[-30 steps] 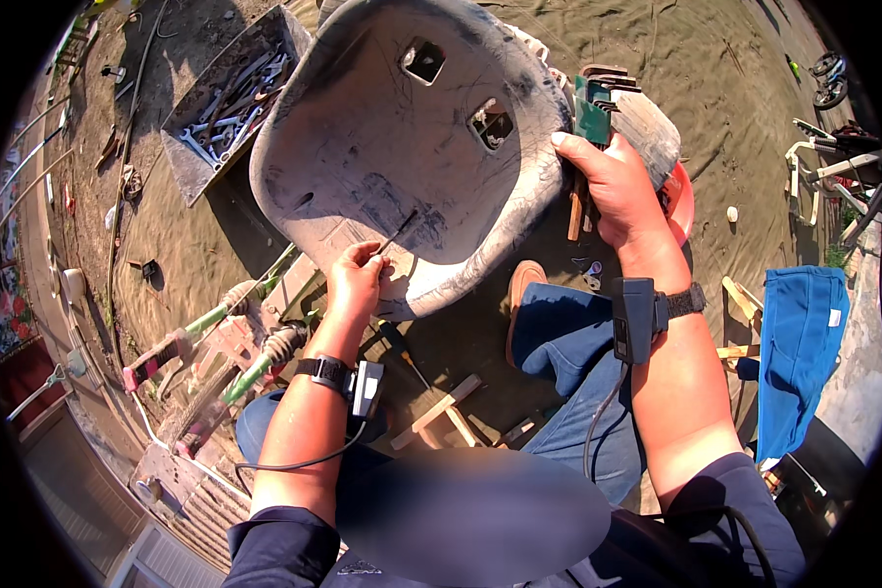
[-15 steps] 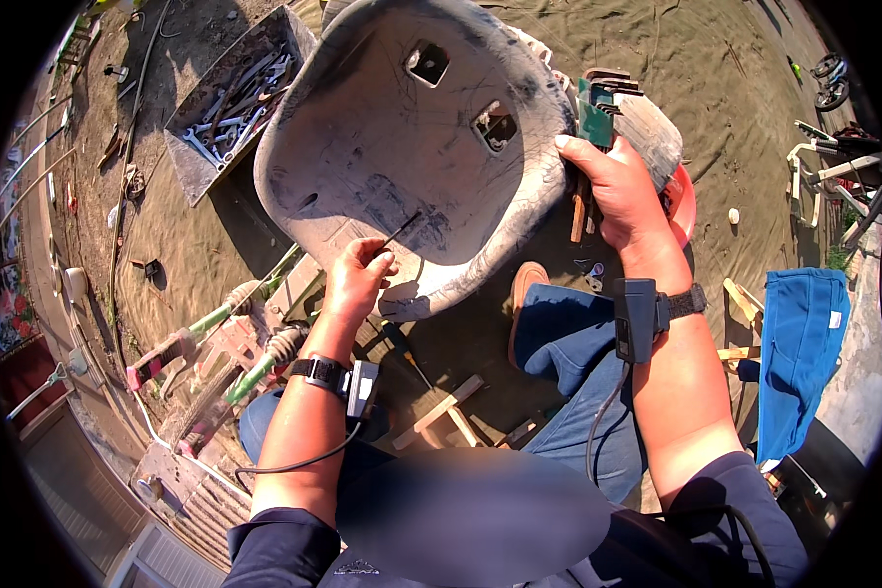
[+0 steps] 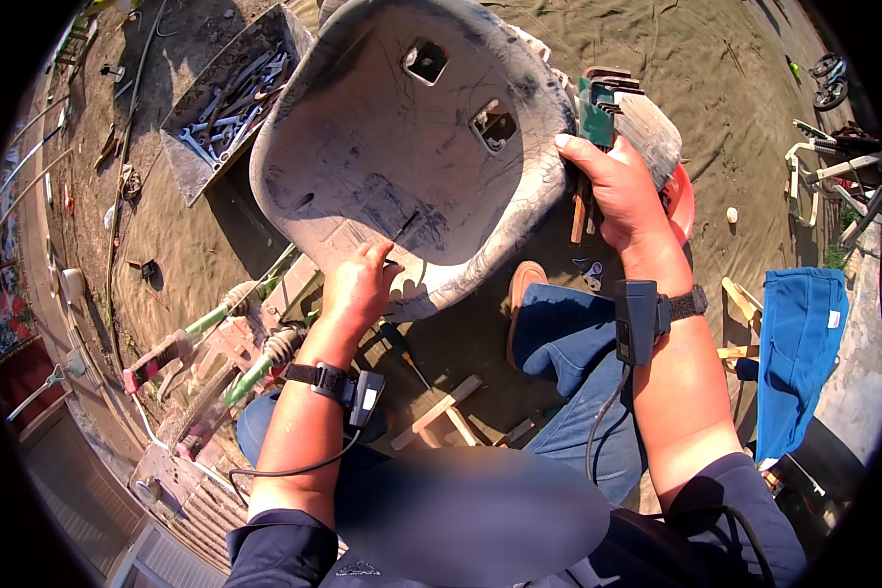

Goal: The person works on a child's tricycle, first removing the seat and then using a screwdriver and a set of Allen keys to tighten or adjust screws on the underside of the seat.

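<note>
Head | L hand point(image 3: 356, 290) rolled vs prev, fingers pinch rod point(image 3: 407, 225) | R hand point(image 3: 621, 194) unchgd, grips green holder point(image 3: 595, 120)

Outdoor makeshift work yard. Hard sunlight, bare dirt point(image 3: 194, 44), brown ground sheet point(image 3: 720, 162). Metal tray point(image 3: 183, 174) full of wrenches point(image 3: 227, 125), screwdriver point(image 3: 396, 343) on the ground.

Left hand point(image 3: 359, 286) pinching thin dark rod point(image 3: 406, 226) over worn seat shell point(image 3: 377, 137), right hand point(image 3: 619, 191) holding green hex-key set point(image 3: 595, 113)
</note>
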`<move>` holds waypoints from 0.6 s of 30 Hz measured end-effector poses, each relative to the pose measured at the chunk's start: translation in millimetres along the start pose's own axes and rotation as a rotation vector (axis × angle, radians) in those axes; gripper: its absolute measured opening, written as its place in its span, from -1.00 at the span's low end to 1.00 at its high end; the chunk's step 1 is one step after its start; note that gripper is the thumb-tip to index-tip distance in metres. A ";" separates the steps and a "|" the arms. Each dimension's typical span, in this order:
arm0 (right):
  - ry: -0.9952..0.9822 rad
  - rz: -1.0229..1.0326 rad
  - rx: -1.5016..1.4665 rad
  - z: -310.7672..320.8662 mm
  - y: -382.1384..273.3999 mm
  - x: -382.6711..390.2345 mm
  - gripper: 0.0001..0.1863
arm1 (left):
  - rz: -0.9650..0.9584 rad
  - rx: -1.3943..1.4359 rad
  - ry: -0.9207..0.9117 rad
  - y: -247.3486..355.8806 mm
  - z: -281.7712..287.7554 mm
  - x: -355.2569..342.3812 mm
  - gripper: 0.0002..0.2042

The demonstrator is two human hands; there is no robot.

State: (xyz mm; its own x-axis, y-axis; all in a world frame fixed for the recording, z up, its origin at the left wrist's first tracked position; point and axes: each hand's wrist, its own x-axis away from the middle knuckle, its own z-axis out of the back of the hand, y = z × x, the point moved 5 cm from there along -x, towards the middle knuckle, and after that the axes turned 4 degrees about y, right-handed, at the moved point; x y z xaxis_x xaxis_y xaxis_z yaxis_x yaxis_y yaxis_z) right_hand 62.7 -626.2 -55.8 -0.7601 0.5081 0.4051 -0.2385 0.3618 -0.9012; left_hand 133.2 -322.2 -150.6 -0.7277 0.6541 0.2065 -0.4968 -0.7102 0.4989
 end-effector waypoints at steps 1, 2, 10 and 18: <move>0.001 0.000 0.004 0.6 0.0 0.2 -0.73 | -0.005 0.008 0.017 -0.5 -0.8 0.2 -0.69; 0.001 0.000 0.009 0.4 -0.3 0.2 -0.73 | -0.010 0.016 0.035 -1.2 -1.1 0.2 -0.70; -0.012 -0.007 0.018 0.0 0.3 0.2 -0.75 | 0.743 1.209 -0.038 -48.7 -40.3 -3.4 -0.65; 0.002 -0.014 0.019 3.4 2.2 -1.1 -0.71 | 0.674 1.084 -0.026 -41.2 -42.7 -1.2 -0.71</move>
State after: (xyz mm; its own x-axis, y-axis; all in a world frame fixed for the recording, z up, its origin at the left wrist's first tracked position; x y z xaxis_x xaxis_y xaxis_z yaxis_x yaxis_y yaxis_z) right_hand 61.0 -628.6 -58.8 -0.7555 0.5042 0.4183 -0.2606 0.3545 -0.8980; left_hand 134.4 -304.9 -207.4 -0.6688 0.2624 0.6955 0.6129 -0.3348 0.7157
